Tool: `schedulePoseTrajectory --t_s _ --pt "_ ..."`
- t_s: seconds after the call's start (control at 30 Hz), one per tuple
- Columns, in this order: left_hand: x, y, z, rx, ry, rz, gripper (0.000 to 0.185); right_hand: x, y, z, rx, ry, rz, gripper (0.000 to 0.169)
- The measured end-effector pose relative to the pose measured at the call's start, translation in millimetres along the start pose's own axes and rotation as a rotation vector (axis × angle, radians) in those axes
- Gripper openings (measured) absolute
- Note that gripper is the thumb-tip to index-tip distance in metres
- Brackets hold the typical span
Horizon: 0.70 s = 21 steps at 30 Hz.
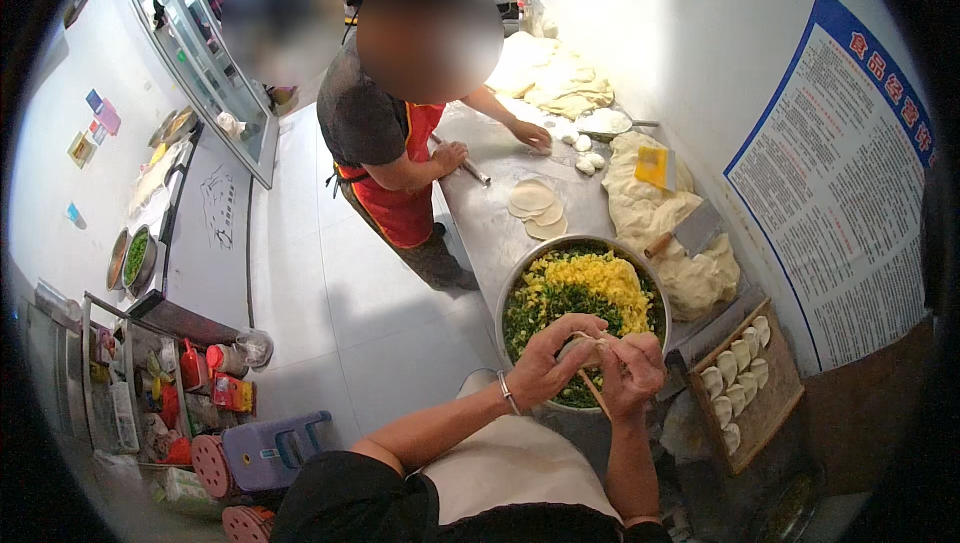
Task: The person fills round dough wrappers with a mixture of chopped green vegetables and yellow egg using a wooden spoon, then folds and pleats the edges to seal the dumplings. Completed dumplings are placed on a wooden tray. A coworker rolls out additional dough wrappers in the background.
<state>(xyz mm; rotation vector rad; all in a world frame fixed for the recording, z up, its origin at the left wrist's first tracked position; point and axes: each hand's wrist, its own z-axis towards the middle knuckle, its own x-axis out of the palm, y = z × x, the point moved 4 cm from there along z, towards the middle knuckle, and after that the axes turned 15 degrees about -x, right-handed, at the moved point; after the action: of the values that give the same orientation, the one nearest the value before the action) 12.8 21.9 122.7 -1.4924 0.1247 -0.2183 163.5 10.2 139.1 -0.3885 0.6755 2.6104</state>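
Observation:
My left hand [551, 363], with a bangle at the wrist, and my right hand [634, 372] meet over the near side of a steel bowl [501, 321]. Between their fingers they hold a dumpling [581, 348], partly hidden by the fingers. A thin wooden stick [594, 393] slants out below my right hand's fingers. The bowl holds chopped greens [555, 303] and crumbled yellow egg [604, 280]. Beyond it, several round dough wrappers [536, 205] overlap on the metal worktable [480, 224].
A co-worker [390, 145] in a red apron stands across the table, one hand near a rolling pin [474, 168]. Large dough [637, 198] lies by the wall under a scraper [694, 229]. A wooden tray [780, 400] of folded dumplings stands at the right, a purple stool [262, 453] at lower left.

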Motion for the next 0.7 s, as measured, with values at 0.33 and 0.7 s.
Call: schedulePoseTrajectory --t_s 0.33,0.7 --pt "-5 -4 12 0.083 0.051 0.309 0.025 2 -13 10 0.011 0.063 0.203 0.014" --pt "-15 10 15 -0.191 0.515 -0.108 0.088 18 -29 -24 0.531 -0.079 0.616 0.017"
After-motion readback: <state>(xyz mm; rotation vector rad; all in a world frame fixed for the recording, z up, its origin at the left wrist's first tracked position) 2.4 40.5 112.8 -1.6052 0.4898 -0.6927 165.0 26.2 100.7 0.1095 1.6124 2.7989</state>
